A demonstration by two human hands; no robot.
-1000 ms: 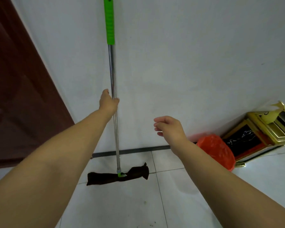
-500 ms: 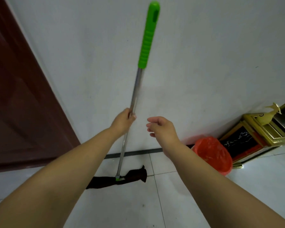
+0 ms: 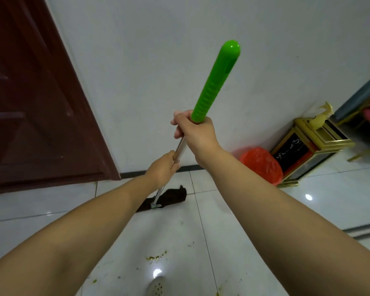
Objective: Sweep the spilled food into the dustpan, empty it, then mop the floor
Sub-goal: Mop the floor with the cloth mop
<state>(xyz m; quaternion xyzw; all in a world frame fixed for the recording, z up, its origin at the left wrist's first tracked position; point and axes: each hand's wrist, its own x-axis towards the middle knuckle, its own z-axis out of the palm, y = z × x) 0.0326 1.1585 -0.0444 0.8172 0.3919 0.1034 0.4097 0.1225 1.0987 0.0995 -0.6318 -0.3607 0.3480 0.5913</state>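
I hold a mop with a green plastic grip (image 3: 217,82) and a metal pole, tilted toward me. My right hand (image 3: 195,133) is closed around the pole just below the green grip. Lower down, my left hand (image 3: 161,170) grips the metal pole. The dark mop head (image 3: 171,196) lies flat on the white floor tiles near the wall. Small yellow-green food bits (image 3: 156,256) and stains are scattered on the tiles close to my feet.
A red bin bag (image 3: 262,163) stands against the white wall at the right, beside a gold-framed black stand (image 3: 301,150). A dark brown door (image 3: 36,112) fills the left. The tip of a grey shoe (image 3: 157,286) shows at the bottom.
The mop has tipped away from the wall toward me. My right hand, open and empty before, has closed on the pole under the green grip. The view has dropped toward the floor.
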